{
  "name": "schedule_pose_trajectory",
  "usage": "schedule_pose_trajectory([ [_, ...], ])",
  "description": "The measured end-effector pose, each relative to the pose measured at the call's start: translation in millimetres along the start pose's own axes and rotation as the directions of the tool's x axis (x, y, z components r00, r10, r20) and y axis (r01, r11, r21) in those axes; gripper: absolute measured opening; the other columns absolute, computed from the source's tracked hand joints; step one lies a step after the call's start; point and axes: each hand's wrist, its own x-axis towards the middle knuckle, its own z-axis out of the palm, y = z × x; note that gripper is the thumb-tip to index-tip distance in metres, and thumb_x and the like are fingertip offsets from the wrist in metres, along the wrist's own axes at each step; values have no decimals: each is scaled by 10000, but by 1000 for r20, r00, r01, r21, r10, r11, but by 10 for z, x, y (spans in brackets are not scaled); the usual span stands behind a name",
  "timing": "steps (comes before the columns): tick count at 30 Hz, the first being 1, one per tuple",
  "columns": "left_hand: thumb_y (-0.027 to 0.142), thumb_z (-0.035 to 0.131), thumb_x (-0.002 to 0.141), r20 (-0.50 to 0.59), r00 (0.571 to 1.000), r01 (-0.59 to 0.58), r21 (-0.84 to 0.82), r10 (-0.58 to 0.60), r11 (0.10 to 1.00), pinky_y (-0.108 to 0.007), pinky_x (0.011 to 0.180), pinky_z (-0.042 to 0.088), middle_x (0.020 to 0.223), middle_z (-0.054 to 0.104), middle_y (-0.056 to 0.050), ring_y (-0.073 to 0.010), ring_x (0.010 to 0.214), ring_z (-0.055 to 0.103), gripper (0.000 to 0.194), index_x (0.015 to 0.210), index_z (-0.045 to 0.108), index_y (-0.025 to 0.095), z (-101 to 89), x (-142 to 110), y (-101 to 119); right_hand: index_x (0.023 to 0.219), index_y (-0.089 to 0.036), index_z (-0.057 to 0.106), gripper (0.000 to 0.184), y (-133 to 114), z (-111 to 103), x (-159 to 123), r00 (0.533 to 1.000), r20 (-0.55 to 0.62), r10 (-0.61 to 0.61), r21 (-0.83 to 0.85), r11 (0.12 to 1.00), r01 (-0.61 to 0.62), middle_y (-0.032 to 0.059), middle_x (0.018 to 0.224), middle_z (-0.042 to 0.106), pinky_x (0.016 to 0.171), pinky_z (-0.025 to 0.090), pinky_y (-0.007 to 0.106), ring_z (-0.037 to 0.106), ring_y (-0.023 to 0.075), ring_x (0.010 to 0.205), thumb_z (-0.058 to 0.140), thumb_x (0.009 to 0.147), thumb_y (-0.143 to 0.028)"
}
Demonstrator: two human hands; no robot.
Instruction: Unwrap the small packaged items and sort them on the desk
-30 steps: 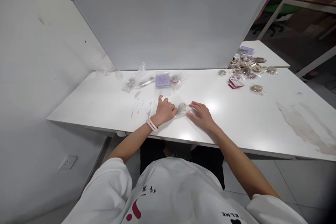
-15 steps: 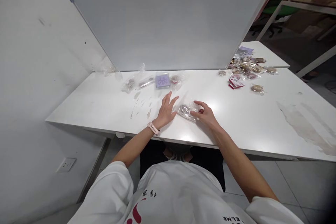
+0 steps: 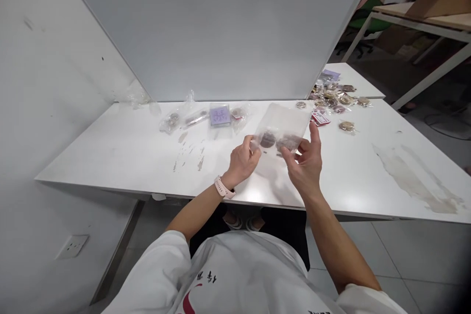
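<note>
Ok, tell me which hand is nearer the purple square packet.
Left. The left hand pinches the clear bag just on the near side of the purple square packet, slightly to its right; the right hand is well farther right, at the bag's other side.

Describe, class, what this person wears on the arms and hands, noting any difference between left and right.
The left hand and right hand are both ungloved. A pale pink band with small dark slots circles the left wrist; the right wrist has none. The white sleeves are short, leaving both forearms uncovered.
</note>
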Motion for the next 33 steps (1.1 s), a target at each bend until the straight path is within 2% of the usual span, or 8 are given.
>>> schedule_pose_trajectory([
  [3, 215, 470, 886, 135, 983, 130, -46, -123, 990, -276, 629, 407, 654, 640, -13, -168, 660, 588, 195, 871, 663, 193, -110, 108, -65, 1582, -280, 263, 920, 237, -140, 122, 984, 71, 163, 10, 986, -164, 29, 949, 622, 778, 586, 380, 643, 214, 914, 704, 804, -496],
  [6, 259, 555, 850, 416, 864, 397, -221, -282, 891, -253, 524, 349, 608, 640, -33, -129, 526, 512, 170, 756, 661, 164, -102, 169, -247, 1473, -199, 478, 834, 596, -227, 209, 916, 182, 358, -102, 933, -344, 61, 953, 626, 774, 581, 427, 638, 228, 868, 719, 751, -540],
  [8, 276, 630, 813, 478, 810, 501, -265, -339, 824, -249, 505, 350, 618, 637, -44, -108, 503, 490, 175, 696, 641, 147, -39, 160, -366, 1380, -198, 576, 732, 743, -234, 208, 917, 175, 358, -275, 912, -304, 119, 1111, 634, 857, 557, 495, 632, 271, 963, 701, 752, -553],
  [14, 326, 727, 760, 338, 894, 434, -495, -294, 752, -250, 622, 428, 646, 572, 3, -105, 628, 542, 303, 604, 526, 162, 140, 60, -435, 1390, -238, 544, 629, 538, -35, -104, 961, 246, 124, -474, 880, 8, 155, 1477, 496, 1128, 349, 588, 365, 347, 1429, 509, 908, -641],
  [18, 342, 786, 705, 380, 903, 420, -683, -200, 597, -274, 771, 466, 742, 634, 0, -124, 752, 606, 251, 718, 616, 158, 182, 30, -360, 1496, -248, 418, 765, 364, 100, -339, 937, 323, 133, -470, 882, 37, 143, 1562, 409, 1166, 273, 625, 255, 362, 1500, 551, 878, -679],
  [22, 349, 791, 712, 441, 886, 450, -752, -140, 481, -341, 904, 484, 934, 716, -78, -193, 922, 664, 268, 826, 654, 150, 204, 14, -294, 1510, -289, 398, 671, 348, 57, -355, 939, 299, 170, -329, 942, -66, 91, 1549, 446, 1156, 341, 579, 391, 319, 1439, 539, 924, -583],
  [28, 384, 684, 787, 385, 914, 370, -658, -130, 656, -356, 848, 497, 926, 716, -94, -203, 874, 660, 236, 768, 632, 155, 58, -16, -202, 1394, -258, 529, 524, 555, -233, -209, 947, 141, 289, -59, 957, -284, 94, 1295, 651, 973, 533, 501, 649, 264, 1126, 498, 943, -522],
  [33, 298, 540, 834, 156, 964, 217, -3, -214, 976, -336, 721, 470, 723, 604, -25, -183, 733, 566, 192, 671, 530, 197, -234, -131, -400, 1372, -250, 562, 557, 697, -564, -227, 968, -19, 248, -477, 849, -227, 116, 1222, 651, 921, 520, 547, 638, 291, 999, 565, 873, -498],
])
